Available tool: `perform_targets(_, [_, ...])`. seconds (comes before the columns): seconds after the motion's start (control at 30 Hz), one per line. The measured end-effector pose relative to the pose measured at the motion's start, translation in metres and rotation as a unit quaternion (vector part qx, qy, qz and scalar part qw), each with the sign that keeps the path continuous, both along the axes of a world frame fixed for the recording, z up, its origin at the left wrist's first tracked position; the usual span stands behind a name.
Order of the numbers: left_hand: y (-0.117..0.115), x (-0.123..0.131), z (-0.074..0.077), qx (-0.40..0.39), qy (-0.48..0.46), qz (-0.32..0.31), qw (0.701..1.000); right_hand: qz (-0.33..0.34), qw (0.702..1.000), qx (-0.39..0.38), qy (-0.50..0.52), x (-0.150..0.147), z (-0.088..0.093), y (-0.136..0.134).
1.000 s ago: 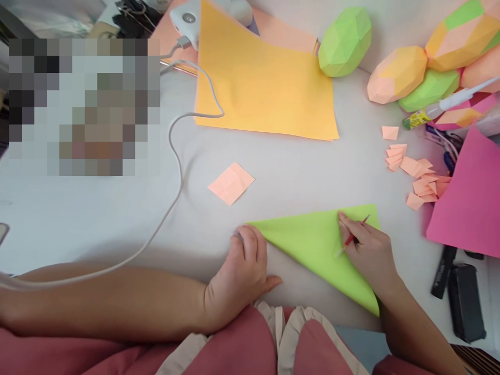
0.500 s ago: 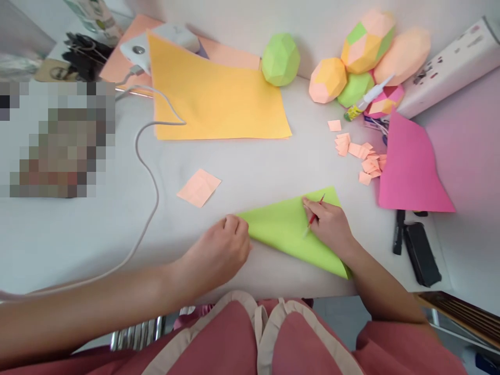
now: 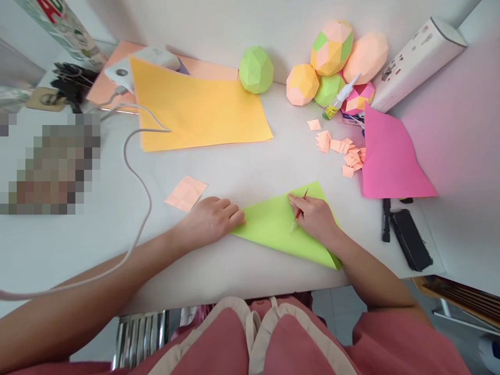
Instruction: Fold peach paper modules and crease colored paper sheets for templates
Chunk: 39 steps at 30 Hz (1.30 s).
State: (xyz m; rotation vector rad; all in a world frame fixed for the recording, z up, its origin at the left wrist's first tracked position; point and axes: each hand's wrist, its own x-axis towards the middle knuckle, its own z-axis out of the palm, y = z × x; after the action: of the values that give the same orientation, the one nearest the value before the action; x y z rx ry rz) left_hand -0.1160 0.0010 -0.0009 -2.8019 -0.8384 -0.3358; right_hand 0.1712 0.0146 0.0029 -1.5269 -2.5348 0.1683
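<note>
A folded green paper (image 3: pixel 273 219) lies on the white table near its front edge. My left hand (image 3: pixel 213 219) rests on the paper's narrow left tip, palm down, its fingers together over the corner. Closed around a thin red pen-like tool (image 3: pixel 300 209), my right hand (image 3: pixel 315 217) presses on the upper right part of the green paper. The tool slants across the sheet, its pale end pointing down and left. A creased peach paper square (image 3: pixel 186 193) lies just beyond my left hand. What lies under my left fingers is hidden.
Yellow sheets (image 3: pixel 203 112) lie at the back, with a green faceted ball (image 3: pixel 255 70) beside them. Small peach pieces (image 3: pixel 351 156), a pink sheet (image 3: pixel 392 156) and a black case (image 3: pixel 411 239) are on the right. A white cable (image 3: pixel 146 208) crosses my left forearm.
My left hand has turned flatter over the paper's left tip, where it was more of a fist. My right hand keeps the red tool on the sheet. The whole view has shifted slightly.
</note>
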Motion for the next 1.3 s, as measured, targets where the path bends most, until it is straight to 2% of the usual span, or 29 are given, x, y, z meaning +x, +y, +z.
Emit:
perform_targets(0.17, [0.001,-0.001,0.001,0.014,0.007,0.006,1.0,-0.004,1.0,-0.011,-0.007,0.0,0.0,0.0])
perform_targets(0.33, [-0.003,0.003,0.009,-0.07,-0.011,-0.125,0.99,-0.012,1.0,-0.019,-0.013,-0.001,-0.001,0.0])
perform_targets(0.4, [-0.005,0.009,0.012,-0.086,-0.014,-0.148,0.985,-0.014,1.0,-0.018,-0.016,-0.002,0.0,0.0])
perform_targets(0.53, [-0.004,0.023,0.015,-0.119,-0.043,-0.145,0.981,-0.012,1.0,-0.015,-0.016,-0.001,-0.001,0.0])
perform_targets(0.7, [-0.001,0.038,0.009,-0.163,-0.067,-0.119,0.977,-0.013,1.0,-0.009,-0.021,-0.001,-0.002,0.0])
perform_targets(1.0, [0.001,0.05,0.012,-0.037,0.025,-0.147,0.988,-0.009,1.0,-0.013,-0.026,-0.001,-0.004,0.001])
perform_targets(1.3, [0.003,0.058,0.008,-0.092,-0.002,-0.156,0.983,-0.013,0.999,-0.011,-0.034,-0.002,-0.003,0.001])
